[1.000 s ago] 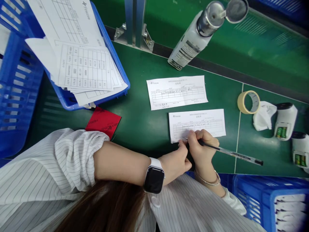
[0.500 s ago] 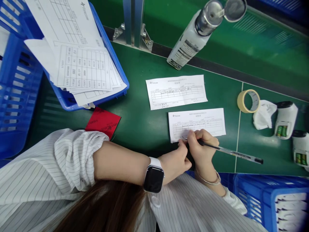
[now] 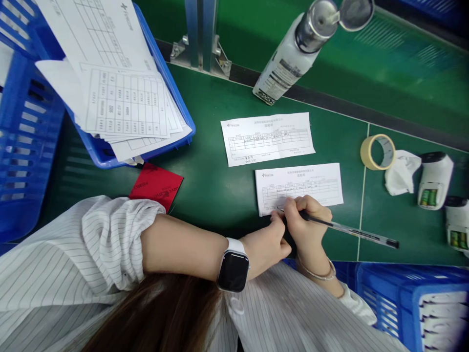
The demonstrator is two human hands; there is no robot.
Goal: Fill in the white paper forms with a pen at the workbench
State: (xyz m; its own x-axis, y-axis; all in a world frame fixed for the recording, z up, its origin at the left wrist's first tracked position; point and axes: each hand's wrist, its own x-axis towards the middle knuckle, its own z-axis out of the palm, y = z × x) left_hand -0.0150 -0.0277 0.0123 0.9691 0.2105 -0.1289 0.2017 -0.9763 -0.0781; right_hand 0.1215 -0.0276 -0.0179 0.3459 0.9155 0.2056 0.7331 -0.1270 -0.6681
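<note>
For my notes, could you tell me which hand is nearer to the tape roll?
Right. The right hand, holding the pen, lies nearer the tape roll; the left hand sits farther away.

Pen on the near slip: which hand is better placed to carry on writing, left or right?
Right, probably. The right hand grips the pen, tip at the near slip. The left hand only touches the slip's lower edge, steadying it.

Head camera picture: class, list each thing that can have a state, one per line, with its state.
Spray bottle: upright, cap flipped open.
Pen: held in right hand, tip on lower form.
Left hand: fingertips on the form's edge.
Upper form: flat, filled in.
Tape roll: on edge.
</note>
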